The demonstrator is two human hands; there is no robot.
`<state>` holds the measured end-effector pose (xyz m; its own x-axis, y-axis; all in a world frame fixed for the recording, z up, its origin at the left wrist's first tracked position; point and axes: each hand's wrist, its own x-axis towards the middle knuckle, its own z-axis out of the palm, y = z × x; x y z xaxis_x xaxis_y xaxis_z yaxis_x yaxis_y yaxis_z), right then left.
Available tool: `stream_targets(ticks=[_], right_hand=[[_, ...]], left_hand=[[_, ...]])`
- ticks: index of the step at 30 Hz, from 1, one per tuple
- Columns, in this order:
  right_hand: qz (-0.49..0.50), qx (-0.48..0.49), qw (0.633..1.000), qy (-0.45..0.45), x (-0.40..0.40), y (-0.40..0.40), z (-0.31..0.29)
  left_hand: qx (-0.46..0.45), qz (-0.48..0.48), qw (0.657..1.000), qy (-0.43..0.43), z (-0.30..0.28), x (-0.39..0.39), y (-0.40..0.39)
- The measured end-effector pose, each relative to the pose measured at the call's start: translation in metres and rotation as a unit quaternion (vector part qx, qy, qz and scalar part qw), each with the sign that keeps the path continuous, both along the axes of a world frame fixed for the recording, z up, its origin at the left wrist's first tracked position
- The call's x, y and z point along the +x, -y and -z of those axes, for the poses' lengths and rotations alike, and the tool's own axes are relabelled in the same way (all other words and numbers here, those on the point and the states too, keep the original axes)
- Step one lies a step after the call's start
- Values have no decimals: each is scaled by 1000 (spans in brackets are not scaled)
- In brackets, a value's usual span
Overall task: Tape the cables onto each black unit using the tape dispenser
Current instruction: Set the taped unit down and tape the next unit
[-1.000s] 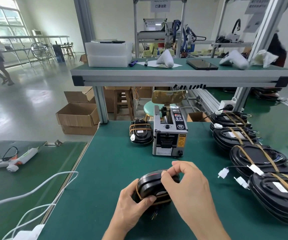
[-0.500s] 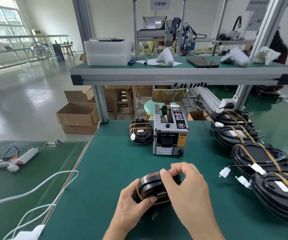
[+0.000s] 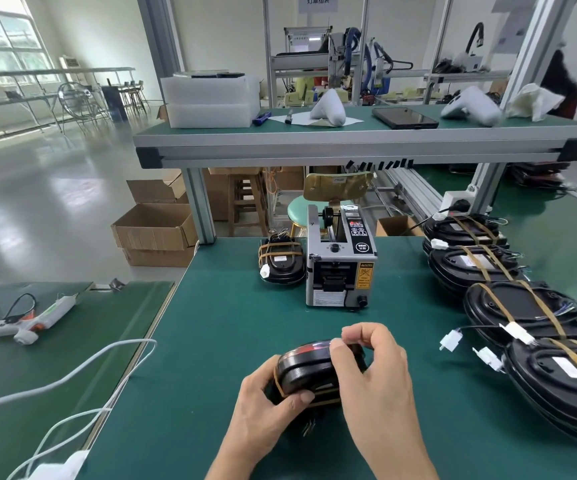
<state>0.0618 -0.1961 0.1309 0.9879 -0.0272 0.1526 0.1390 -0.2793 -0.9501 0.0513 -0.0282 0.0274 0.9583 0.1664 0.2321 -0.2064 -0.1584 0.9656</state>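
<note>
Unit (image 3: 306, 370) was held on edge above the green bench (image 3: 210, 341), near the dispenser (image 3: 340, 261). It was gripped by the left hand (image 3: 266, 400); tape was pinched on its top by the right hand (image 3: 373, 362).

Six black units are counted on the bench: one (image 3: 306, 372) held between two hands — left (image 3: 266, 398), right (image 3: 371, 370) — one (image 3: 281, 263) beside the dispenser, and four in a row at the right (image 3: 463, 230), (image 3: 470, 268), (image 3: 526, 311), (image 3: 564, 386). One tape dispenser (image 3: 340, 268) is recorded. On the shelf, two foam trays (image 3: 209, 102), two white handsets (image 3: 326, 109), (image 3: 470, 105), one tablet (image 3: 404, 117) and one crumpled cloth (image 3: 533, 100) are noted. One glue gun (image 3: 29, 320) is counted on the side table. Cardboard boxes on the floor — at least two (image 3: 155, 233) — cannot be fully tallied.
</note>
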Motion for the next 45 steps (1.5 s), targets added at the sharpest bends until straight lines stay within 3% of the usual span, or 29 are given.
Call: stream_targets(ticks=[6,13,17,23,26,29,33,36,43,45], right_hand=[[47,134,990,-8,21,11,21],[-28,227,973,-6,32,33,61],[-169,146,974,-38,30,24,69],[-210,80,974,4,41,13,49],[-211,-78,970,91,49,15,26],[-207,-307,909,193,56,16,6],[-216,-478,829,194,56,12,-1],[-233,-512,808,174,58,8,6],[-255,-502,813,149,64,14,9],[-282,-464,831,123,64,13,2]], left_hand=[[-3,0,1000,-6,2,1,-1],[-10,-11,1000,5,-6,1,2],[-19,-5,1000,2,-13,-3,4],[-11,-7,1000,-14,-10,-3,5],[-4,-12,1000,-12,-6,-1,5],[-30,-24,999,-7,-1,1,0],[26,-7,1000,-3,-1,0,0],[50,8,999,2,-4,0,3],[76,15,997,-27,0,3,3],[68,15,997,-37,3,4,3]])
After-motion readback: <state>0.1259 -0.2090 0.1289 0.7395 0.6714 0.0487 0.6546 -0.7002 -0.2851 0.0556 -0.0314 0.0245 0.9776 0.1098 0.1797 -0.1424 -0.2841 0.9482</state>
